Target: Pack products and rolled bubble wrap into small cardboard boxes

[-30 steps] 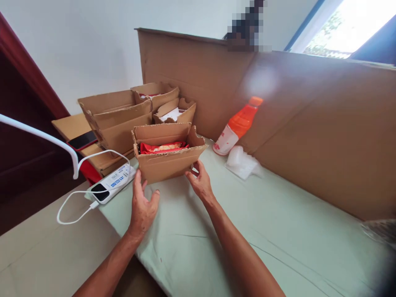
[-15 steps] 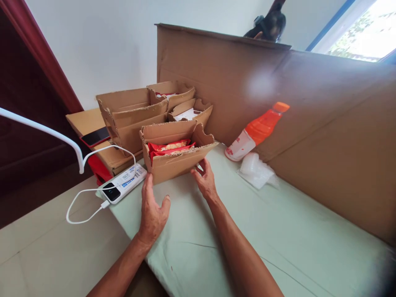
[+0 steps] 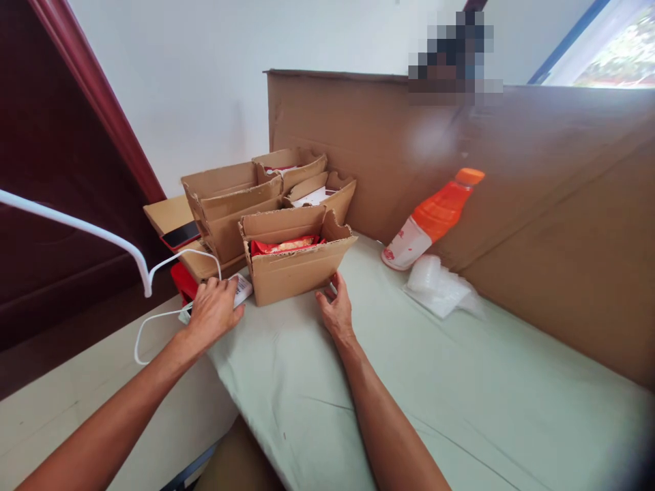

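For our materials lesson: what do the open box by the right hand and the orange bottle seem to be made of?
Box: corrugated cardboard, matt brown; its ragged cut edges show it. Bottle: probably plastic, with a smooth, slightly see-through orange body.

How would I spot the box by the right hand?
Find the tall cardboard wall behind the green table. At its left end stand open boxes; the front box, by the right hand, is yours. It is the nearest, with red packets showing.
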